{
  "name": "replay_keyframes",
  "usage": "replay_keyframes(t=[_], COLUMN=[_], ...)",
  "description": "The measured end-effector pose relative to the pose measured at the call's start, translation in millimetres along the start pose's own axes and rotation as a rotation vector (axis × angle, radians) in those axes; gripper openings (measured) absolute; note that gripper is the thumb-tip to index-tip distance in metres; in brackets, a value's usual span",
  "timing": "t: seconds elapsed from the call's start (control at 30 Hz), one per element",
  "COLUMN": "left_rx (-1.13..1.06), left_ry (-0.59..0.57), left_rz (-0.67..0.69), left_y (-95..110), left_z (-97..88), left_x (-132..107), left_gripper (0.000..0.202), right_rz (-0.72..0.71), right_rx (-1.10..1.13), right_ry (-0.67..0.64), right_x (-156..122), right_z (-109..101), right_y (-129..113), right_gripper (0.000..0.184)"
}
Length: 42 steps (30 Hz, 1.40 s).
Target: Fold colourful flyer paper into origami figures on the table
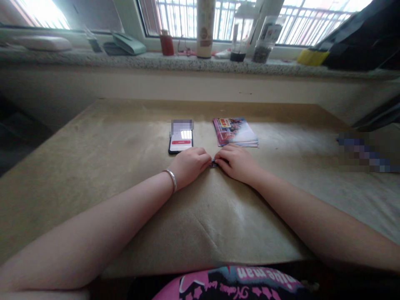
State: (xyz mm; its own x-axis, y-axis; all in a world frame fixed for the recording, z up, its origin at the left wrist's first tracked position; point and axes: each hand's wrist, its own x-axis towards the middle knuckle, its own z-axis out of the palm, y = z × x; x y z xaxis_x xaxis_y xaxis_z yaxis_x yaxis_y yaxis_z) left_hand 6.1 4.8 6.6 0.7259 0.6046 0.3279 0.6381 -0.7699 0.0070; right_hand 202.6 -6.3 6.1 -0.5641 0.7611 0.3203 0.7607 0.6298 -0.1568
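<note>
Both hands meet fingertip to fingertip: left hand point(191, 165) and right hand point(239, 162) pinch a small dark-and-pale piece point(213, 163) from either side, fingers together on it. Mostly covered, can't tell what it is. It sits right at the grip, low over the table point(215, 237); can't tell if it touches the surface.

Phone point(181, 147), screen lit, lies just beyond the left hand, left of the grip. Stack of printed cards point(236, 132) just beyond the right hand, slightly fanned; can't tell if the knuckles touch its near edge. Metal bangle point(171, 180) on the left wrist.

Far right of the grip: blurred bluish item point(364, 152). Well beyond the grip: stone sill point(178, 62) with red bottle point(166, 42), tall pale container point(205, 35) and, farther right, yellow item point(311, 57). Pink-and-black printed clothing point(231, 285) on the near side.
</note>
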Motion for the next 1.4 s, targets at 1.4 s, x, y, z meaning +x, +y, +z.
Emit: replay_keyframes(t=[1.4], left_rx=[-0.207], left_ry=[0.044], left_rz=[-0.063], left_y=[-2.2], left_z=[8.1], left_x=[2.2], left_gripper=[0.009], right_rz=[0.142], right_rx=[0.188], right_ry=[0.078], right_x=[-2.0], right_z=[7.3], right_y=[2.2], right_gripper=[0.005])
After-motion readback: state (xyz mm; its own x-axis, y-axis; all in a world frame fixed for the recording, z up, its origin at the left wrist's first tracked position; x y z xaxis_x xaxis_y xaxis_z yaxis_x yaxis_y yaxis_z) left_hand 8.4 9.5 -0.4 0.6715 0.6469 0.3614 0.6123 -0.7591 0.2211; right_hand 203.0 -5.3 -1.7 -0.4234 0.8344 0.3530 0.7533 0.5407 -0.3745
